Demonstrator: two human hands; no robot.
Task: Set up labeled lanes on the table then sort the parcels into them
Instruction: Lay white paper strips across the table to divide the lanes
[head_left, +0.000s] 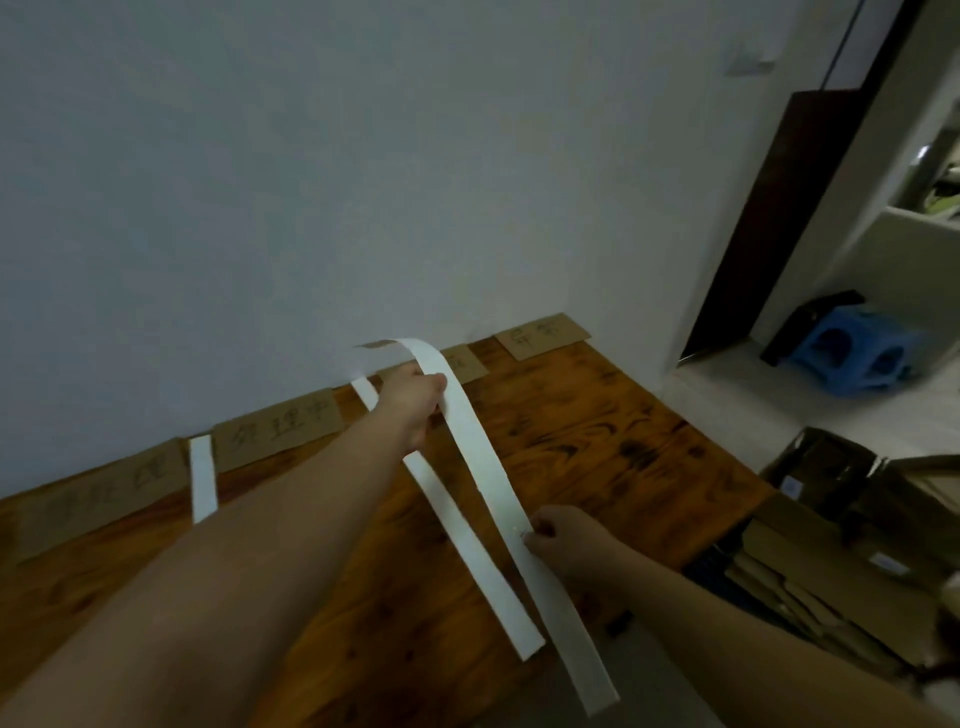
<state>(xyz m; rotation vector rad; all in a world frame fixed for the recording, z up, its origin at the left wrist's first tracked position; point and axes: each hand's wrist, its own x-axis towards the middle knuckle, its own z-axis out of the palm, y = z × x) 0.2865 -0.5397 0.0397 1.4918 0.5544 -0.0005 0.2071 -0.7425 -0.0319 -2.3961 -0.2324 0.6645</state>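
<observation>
A long white paper strip (470, 441) arcs above the wooden table (597, 447). My left hand (413, 402) grips its far part near the wall, and my right hand (558, 535) pinches it near the table's front edge. Its near end hangs past the edge. Two more white strips lie flat on the table, one (467, 551) just left of the held strip and one (202, 478) further left. Several brown cardboard labels with handwritten characters, such as the left-middle one (280, 428) and the far right one (540, 335), lie along the wall.
Cardboard parcels (831, 551) are piled on the floor to the right of the table. A blue plastic stool (857, 351) stands by a dark door at the back right. The white wall borders the table's far edge.
</observation>
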